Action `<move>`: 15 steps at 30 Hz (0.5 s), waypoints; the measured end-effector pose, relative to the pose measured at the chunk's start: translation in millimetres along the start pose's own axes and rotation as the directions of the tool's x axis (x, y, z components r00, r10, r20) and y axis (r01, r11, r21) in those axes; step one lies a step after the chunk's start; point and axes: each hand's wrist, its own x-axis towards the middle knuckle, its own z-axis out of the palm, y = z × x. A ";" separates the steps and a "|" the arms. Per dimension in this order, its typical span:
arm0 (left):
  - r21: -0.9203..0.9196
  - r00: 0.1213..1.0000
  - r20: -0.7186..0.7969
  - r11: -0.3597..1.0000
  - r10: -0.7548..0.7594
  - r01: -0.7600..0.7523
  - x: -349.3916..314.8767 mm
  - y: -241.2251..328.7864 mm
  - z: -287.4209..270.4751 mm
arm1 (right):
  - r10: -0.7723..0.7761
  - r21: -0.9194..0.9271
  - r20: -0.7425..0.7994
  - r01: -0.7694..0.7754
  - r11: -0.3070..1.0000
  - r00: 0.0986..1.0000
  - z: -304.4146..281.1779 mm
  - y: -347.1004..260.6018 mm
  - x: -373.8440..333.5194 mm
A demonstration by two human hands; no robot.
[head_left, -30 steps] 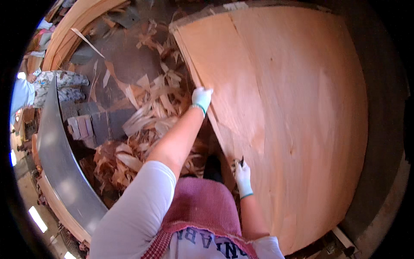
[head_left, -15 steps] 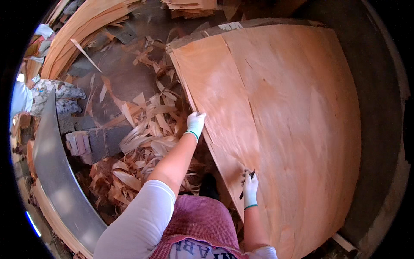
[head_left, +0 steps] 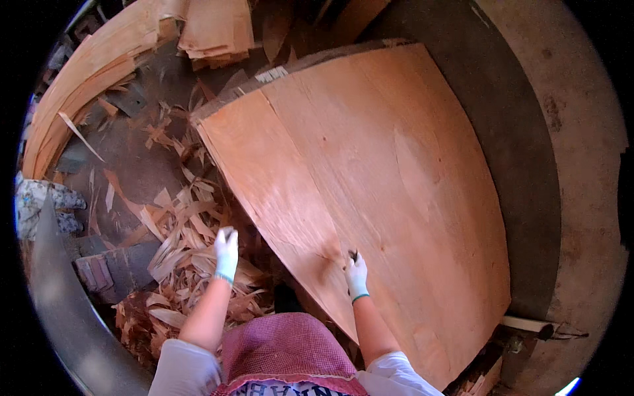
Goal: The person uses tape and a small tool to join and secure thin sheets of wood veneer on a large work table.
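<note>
A large stack of thin wood veneer sheets point(head_left: 396, 198) lies at a slant before me, and a seam runs along the top sheet near its left side. My right hand point(head_left: 357, 277), in a white glove with a green cuff, is closed on a slim black tool point(head_left: 353, 255) just over the veneer; its exact kind does not show. Off the stack's left edge, my left hand point(head_left: 226, 255), gloved the same way, hangs above the scraps with its fingers closed. What it holds, if anything, is too small to make out.
Loose veneer strips point(head_left: 191, 264) heap up on the floor at left, beside a grey block point(head_left: 129, 267). A curved metal sheet point(head_left: 59, 297) borders the left. More stacked veneer point(head_left: 218, 30) lies at the back. A pole end point(head_left: 528, 326) juts out near right. Another person's patterned clothing point(head_left: 49, 201) shows far left.
My left hand has left the veneer's edge and moved out over the scraps. The right hand stays low over the sheet with the black tool. The whole view has turned and shifted.
</note>
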 end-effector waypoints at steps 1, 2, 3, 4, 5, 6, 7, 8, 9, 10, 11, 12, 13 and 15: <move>0.024 1.000 0.021 1.000 -0.012 0.012 -25.4 4.7 -17.5 | 0.051 0.015 0.013 -0.052 0.999 0.999 -7.1 -2.2 -9.1; 0.091 0.999 0.027 0.995 -0.032 0.029 -51.7 9.4 -41.1 | 0.146 0.113 0.080 -0.154 0.982 0.986 -15.8 -19.3 -26.3; 0.140 0.999 0.014 0.990 0.032 -0.034 -76.6 -2.9 -65.9 | 0.220 0.189 0.183 -0.254 0.948 0.958 -25.7 -44.5 -48.7; 0.299 0.991 0.027 0.945 0.129 -0.131 -111.1 32.4 -81.8 | 0.152 0.279 0.183 -0.200 0.939 0.971 -28.9 -14.4 -58.3; 0.353 0.986 0.011 0.922 0.169 -0.162 -135.4 51.0 -103.3 | 0.150 0.220 0.229 -0.202 0.954 0.962 -33.9 -22.3 -81.9; 0.349 0.967 0.016 0.905 0.254 -0.243 -153.3 56.4 -124.1 | 0.122 0.322 0.296 -0.219 0.921 0.947 -37.2 -8.5 -93.4; 0.453 0.964 0.018 0.858 0.265 -0.244 -172.5 70.7 -144.9 | 0.237 0.248 0.345 -0.332 0.910 0.908 -36.3 12.9 -100.5; 0.443 0.970 0.010 0.869 0.243 -0.222 -188.1 85.2 -166.7 | 0.036 0.247 0.387 -0.141 0.959 0.921 -28.8 30.4 -100.2; 0.463 0.964 -0.021 0.857 0.265 -0.225 -206.9 96.4 -183.0 | -0.017 0.167 0.329 -0.040 0.985 0.944 -19.1 80.9 -80.6; 0.482 0.965 -0.057 0.853 0.257 -0.199 -214.5 90.2 -199.3 | 0.035 0.195 0.305 -0.099 0.976 0.952 -9.6 54.3 -112.1; 0.464 0.948 -0.098 0.856 0.304 -0.226 -228.4 92.1 -216.1 | 0.065 0.138 0.422 -0.135 0.981 0.904 -17.9 11.4 -146.0; 0.429 0.933 -0.145 0.870 0.331 -0.242 -249.6 102.5 -230.4 | 0.114 0.064 0.507 -0.169 0.984 0.854 -28.9 -19.0 -172.5; 0.421 0.905 -0.206 0.868 0.373 -0.262 -262.3 115.2 -250.7 | 0.116 -0.012 0.582 -0.135 0.991 0.805 -22.3 -35.1 -184.2; 0.413 0.841 -0.311 0.860 0.444 -0.301 -291.5 126.3 -287.3 | 0.097 -0.101 0.723 -0.035 0.994 0.684 -2.4 -57.7 -193.8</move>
